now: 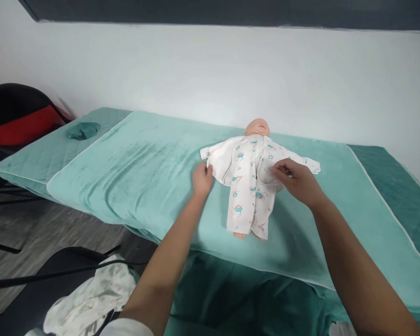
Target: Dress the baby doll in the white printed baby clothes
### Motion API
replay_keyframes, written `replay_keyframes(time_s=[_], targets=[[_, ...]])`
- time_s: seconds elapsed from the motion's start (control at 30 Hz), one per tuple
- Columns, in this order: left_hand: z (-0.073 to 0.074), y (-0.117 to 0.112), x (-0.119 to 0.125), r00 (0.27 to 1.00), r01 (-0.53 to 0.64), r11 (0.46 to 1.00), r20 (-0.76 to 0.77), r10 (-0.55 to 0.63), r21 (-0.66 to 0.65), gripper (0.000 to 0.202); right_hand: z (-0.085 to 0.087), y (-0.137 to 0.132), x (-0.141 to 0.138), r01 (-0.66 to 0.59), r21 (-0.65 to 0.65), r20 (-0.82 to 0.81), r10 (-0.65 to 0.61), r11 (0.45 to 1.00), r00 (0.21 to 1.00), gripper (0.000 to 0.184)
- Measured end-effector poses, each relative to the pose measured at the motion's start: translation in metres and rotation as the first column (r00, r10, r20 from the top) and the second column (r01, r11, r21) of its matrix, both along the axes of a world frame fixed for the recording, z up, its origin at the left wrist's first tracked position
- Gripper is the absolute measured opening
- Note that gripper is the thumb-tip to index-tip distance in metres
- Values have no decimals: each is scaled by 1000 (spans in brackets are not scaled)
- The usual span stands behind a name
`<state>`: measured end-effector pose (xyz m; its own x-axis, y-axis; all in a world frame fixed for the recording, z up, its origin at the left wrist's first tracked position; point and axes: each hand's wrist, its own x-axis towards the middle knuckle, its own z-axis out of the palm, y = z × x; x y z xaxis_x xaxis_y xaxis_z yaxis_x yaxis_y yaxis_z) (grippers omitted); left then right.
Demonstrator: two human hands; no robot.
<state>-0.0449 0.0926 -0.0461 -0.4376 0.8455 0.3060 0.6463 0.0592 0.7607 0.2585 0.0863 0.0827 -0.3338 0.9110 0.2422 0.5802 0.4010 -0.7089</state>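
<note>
A baby doll [257,127] lies on its back on the green massage bed [154,154], its head toward the wall and its feet [239,235] toward me. It wears a white baby shirt [221,156] with sleeves spread to both sides and white trousers [238,200] printed with small teal and pink pictures. The shirt's front is folded open over the trousers. Beside the doll, my left hand [202,179] pinches the shirt's left edge. My right hand [297,179] pinches the front flap on the other side, over the doll's waist.
A face hole [83,131] is at the bed's left end. Black chairs stand at the left; a printed white cloth [94,298] lies on the nearer chair [45,284]. A white wall [182,70] runs behind the bed, and a red cushion [28,127] rests on the farther chair.
</note>
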Motion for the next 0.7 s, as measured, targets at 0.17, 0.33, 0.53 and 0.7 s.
replay_keyframes(time_s=[0.17, 0.33, 0.53, 0.7], targets=[[31, 3, 27, 915, 82, 970, 368, -165, 231, 29, -25, 5, 2, 18, 122, 135, -35, 992, 990, 36], [72, -2, 77, 877, 374, 858, 166, -450, 353, 25, -51, -18, 4, 110, 230, 16, -117, 967, 993, 29], [51, -35, 90, 749, 662, 692, -297, -592, 287, 11, -73, -37, 25, 8, 73, -52, -4, 997, 999, 22], [25, -61, 79, 922, 378, 816, -97, -375, 437, 8, -70, -36, 32, 130, -23, -217, -131, 991, 967, 28]])
